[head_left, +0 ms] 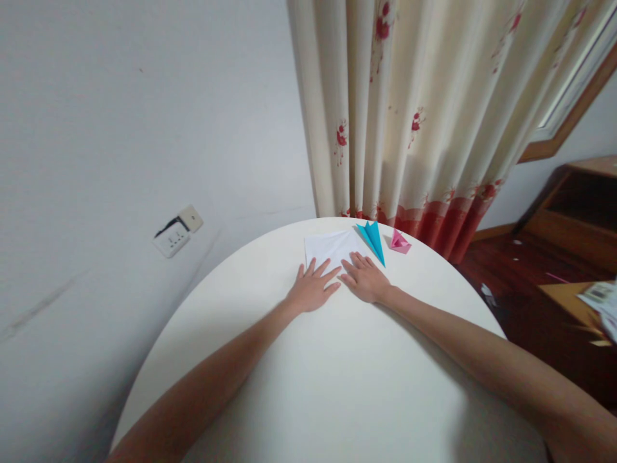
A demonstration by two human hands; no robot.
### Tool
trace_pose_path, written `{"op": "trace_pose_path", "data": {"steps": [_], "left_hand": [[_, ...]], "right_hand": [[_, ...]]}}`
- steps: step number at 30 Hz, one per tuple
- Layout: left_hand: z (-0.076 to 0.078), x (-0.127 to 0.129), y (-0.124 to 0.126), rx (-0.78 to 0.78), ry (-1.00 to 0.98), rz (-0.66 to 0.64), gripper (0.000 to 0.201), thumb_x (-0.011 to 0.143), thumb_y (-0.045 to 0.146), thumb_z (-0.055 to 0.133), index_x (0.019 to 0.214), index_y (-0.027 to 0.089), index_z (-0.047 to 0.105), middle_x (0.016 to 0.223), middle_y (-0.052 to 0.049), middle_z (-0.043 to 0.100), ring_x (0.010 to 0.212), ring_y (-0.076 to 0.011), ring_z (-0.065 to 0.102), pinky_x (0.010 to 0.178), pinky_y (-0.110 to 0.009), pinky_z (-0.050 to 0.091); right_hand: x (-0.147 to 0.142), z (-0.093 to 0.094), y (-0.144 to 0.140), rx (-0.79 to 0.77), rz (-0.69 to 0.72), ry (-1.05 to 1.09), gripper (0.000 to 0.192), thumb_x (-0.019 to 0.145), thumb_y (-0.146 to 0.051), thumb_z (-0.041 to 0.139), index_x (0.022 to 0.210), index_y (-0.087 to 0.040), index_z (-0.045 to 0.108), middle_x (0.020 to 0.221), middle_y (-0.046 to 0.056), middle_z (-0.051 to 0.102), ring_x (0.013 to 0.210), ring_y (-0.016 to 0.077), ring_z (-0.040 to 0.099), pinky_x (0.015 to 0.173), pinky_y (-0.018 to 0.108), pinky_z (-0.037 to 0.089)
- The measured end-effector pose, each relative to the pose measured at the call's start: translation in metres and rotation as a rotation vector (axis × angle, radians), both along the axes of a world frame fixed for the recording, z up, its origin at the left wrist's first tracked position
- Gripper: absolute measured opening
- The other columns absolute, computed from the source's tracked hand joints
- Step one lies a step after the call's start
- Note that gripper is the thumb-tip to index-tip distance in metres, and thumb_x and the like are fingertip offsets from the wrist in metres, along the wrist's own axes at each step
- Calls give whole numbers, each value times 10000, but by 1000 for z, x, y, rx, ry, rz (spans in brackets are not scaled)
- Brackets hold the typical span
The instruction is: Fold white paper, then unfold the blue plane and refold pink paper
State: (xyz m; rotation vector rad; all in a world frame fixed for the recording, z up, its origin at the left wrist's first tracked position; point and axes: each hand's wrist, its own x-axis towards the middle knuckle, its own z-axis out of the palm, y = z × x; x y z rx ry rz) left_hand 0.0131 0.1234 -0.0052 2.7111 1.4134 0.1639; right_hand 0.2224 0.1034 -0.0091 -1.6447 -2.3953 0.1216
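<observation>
Both hands lie flat, palms down, side by side on a white sheet of paper near the far edge of the round white desk: the left hand and the right hand have their fingers spread and stretched out, pressing on the paper's near edge and gripping nothing. The sheet reaches away from the fingertips toward the curtain, about equally near to both hands. Just beside the right hand lies a blue folded paper plane, pointing toward the person, and beyond it, close to the far edge, a small pink folded piece.
</observation>
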Motion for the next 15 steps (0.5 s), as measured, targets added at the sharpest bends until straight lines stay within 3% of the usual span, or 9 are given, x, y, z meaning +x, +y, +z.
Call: {"op": "trace_pose_path", "data": {"steps": [15], "left_hand": [[-6,-4,7,53,-14,43,549,981,575,177,1493,403,275,1598,9,233,1477,-311,146,1150,-605,125]], "right_hand": [[0,-2,-4,46,-23,35,536,1013,-448,261,1440,-155,401,1548,184,301,1451,274,229,1150,429,186]]}}
